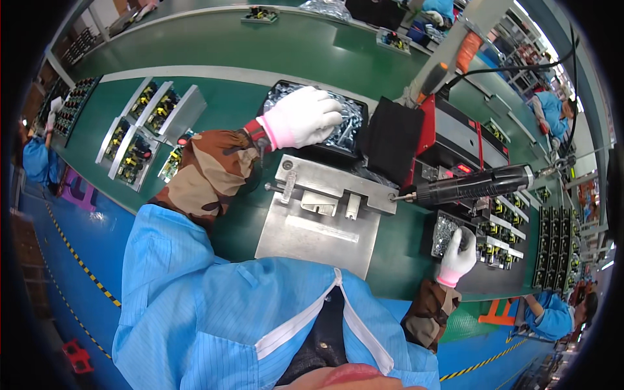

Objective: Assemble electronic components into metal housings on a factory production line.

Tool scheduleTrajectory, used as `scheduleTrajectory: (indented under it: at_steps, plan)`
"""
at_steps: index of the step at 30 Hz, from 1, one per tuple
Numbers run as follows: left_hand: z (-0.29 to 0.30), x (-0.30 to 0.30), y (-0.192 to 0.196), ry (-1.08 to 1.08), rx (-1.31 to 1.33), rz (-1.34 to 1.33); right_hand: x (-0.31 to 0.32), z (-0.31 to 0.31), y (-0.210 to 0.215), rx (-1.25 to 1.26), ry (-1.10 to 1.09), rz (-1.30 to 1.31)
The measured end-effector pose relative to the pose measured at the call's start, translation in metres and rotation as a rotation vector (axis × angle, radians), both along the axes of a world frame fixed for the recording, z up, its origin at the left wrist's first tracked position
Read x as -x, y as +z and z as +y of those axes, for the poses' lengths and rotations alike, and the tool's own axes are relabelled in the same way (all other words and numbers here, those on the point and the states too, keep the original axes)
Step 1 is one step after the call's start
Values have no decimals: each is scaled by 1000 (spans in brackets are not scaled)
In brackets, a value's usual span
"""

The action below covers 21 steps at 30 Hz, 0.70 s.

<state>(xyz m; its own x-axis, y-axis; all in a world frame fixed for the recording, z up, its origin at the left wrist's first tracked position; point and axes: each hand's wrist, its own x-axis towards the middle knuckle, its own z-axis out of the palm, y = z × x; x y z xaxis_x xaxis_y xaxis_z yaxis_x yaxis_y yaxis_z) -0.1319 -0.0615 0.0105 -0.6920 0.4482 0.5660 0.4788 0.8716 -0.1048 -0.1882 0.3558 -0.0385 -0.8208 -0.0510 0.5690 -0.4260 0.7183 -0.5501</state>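
Note:
My left hand [302, 118], in a white glove, is over a black tray [268, 97] of small shiny metal parts [351, 120]. Its fingers are curled; whatever they hold is hidden. My right hand [458, 257], gloved too, is at a small box of screws [444, 233], fingers drawn together; I cannot make out anything in them. Between the hands lies a metal fixture [312, 237] with a bar and blocks along its far side. A black electric screwdriver [481, 185] hangs level at the right, its bit near the bar's right end.
Circuit boards in metal housings [140, 153] stand at the left, with more [504, 234] at the right. Behind the screwdriver sits a red and grey powered unit [455, 140]. A black box [393, 136] adjoins the tray. Co-workers in blue [552, 315] sit farther off.

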Motion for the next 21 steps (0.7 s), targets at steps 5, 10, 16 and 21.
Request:
scheduleTrajectory:
  at_steps: [5,10,16,21]
  plan:
    - [1,-4,3,-44,54,1,-2,4,-2,34,-7,-22]
    - [5,-11,10,-3,-9,42,-1,-1,-2,51,48,20]
    - [5,-8,2,157,-425,-45,-3,-5,-1,94,38,9]
    - [-4,3,-13,183,-864,-1,4,-2,-3,22,40,42]
